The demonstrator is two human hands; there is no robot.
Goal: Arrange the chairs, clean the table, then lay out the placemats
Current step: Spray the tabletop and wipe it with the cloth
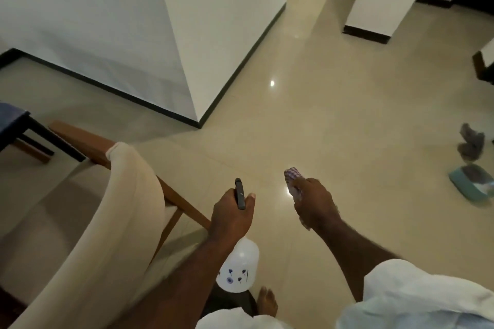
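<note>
We carry the cleaning gear, so we judge the table-cleaning step is in hand, at its start. The spray bottle [238, 267], white and translucent with small dark prints, hangs below our left hand [231, 212], whose fingers curl round the neck with the thumb up beside the black trigger head [239, 193]. The checked cloth [292, 176] is bunched in our right hand [312, 201], fingers closed round it, one end poking out ahead of the knuckles and a bit showing under the palm. The two hands are apart, held out over the glossy tiled floor [347, 115].

Just beside our left arm stands a chair [128, 195] with a cream padded back and a wooden frame. Whether it sits where it belongs we cannot tell, since no dining table or placemats show clearly. At the far left edge a dark blue-topped piece [16, 120] on black legs is cut off by the frame; what it is we cannot say.

Ahead is a white wall corner [187, 35] with dark skirting. Off to the right, well apart, grey rags [471, 143] and a teal object [470, 184] lie on the floor.

Next we need to bring the tabletop into view, aim the nozzle at it, and keep the cloth ready to wipe.
</note>
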